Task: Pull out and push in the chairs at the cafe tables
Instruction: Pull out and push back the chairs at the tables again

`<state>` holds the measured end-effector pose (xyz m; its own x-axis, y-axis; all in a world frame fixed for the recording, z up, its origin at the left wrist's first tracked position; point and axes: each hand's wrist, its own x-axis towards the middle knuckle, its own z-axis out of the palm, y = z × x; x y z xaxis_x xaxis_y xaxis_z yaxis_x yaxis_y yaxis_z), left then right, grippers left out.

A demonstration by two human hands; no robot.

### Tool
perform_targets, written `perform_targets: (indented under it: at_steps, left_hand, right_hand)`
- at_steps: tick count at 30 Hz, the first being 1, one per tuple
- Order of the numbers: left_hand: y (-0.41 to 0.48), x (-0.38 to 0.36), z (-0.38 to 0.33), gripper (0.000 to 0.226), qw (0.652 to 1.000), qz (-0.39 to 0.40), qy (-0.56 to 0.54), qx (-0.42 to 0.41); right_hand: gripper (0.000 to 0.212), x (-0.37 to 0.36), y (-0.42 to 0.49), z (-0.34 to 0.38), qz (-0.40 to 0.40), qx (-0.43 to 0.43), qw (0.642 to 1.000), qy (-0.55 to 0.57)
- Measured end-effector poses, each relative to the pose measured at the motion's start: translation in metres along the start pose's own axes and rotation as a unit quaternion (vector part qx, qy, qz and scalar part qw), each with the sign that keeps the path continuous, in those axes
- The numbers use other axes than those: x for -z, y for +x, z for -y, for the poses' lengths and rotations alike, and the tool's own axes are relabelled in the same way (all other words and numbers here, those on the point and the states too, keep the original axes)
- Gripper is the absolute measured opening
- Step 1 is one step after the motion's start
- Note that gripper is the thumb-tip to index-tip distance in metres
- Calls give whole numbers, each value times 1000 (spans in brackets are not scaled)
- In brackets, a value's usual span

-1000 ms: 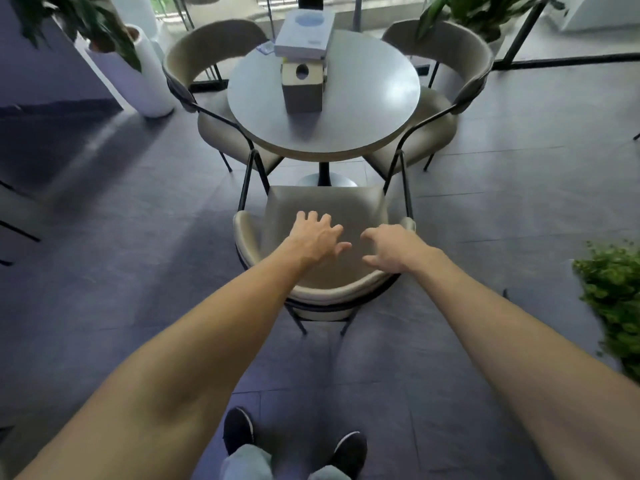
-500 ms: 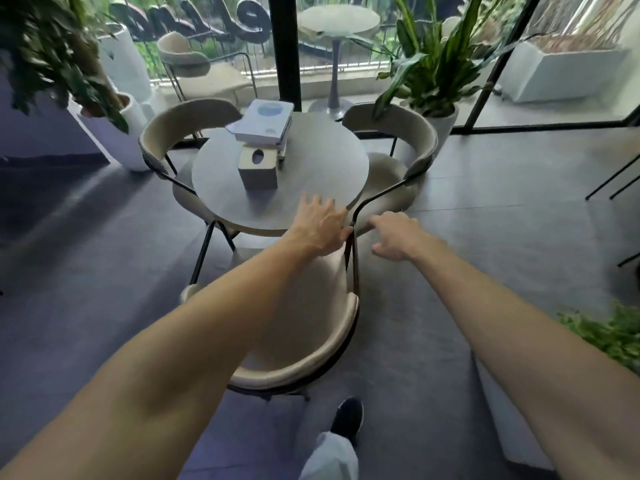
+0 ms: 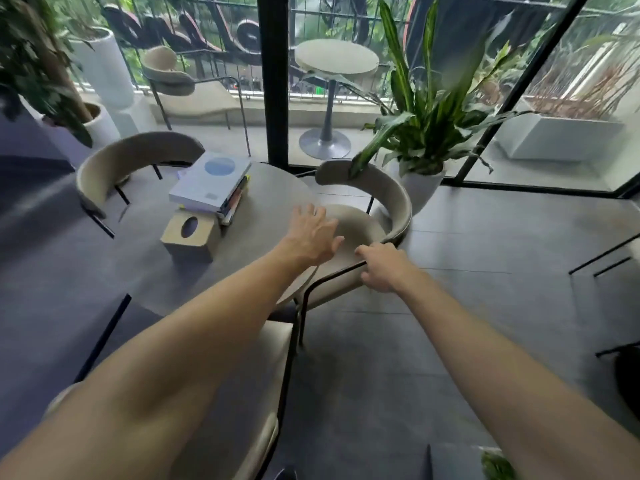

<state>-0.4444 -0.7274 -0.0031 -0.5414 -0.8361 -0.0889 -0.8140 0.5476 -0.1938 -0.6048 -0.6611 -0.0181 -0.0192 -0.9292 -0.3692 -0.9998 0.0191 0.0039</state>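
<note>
Head view: right hand (image 3: 381, 268) curls loosely at the black arm rail of the chair (image 3: 391, 206) tucked right of the round desk (image 3: 263, 188); contact unclear. Left hand (image 3: 311, 237) hovers open, empty. Stiff frame, probably light; grip the rail.

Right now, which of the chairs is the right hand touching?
The right hand closes on the black armrest of the chair on the right, beside the potted plant; the others go untouched.

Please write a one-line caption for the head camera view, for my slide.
Right hand grips the right chair's armrest beside the round table, left hand open above.
</note>
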Motion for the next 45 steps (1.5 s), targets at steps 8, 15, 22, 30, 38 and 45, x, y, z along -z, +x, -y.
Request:
perform_targets:
  at_steps: [8,15,22,30,38,45]
  left_hand:
    - [136,8,-30,49,992,-3,-29,119]
    - [222,-6,-41,50,975,51,-55,209]
    - [310,-30,-23,48,956,82,-42,277]
    - [413,-55,3,50,922,118,-76,362]
    - [447,-59,6,49,855,146,-79,492]
    - [472,-50,-46,49,751,149,-113,633]
  right_hand:
    - [51,55,123,-107,-13,60,997,-48]
    - [55,93,219,-176,9,139,983,-116]
    - [54,114,338,-202,-4,223,962,-157]
    - [53,154,468,-202,2,313,935,-166]
    - [53,176,538,-197,17,445,872,-203]
    - [50,171,566,-211,32,563,786,-255]
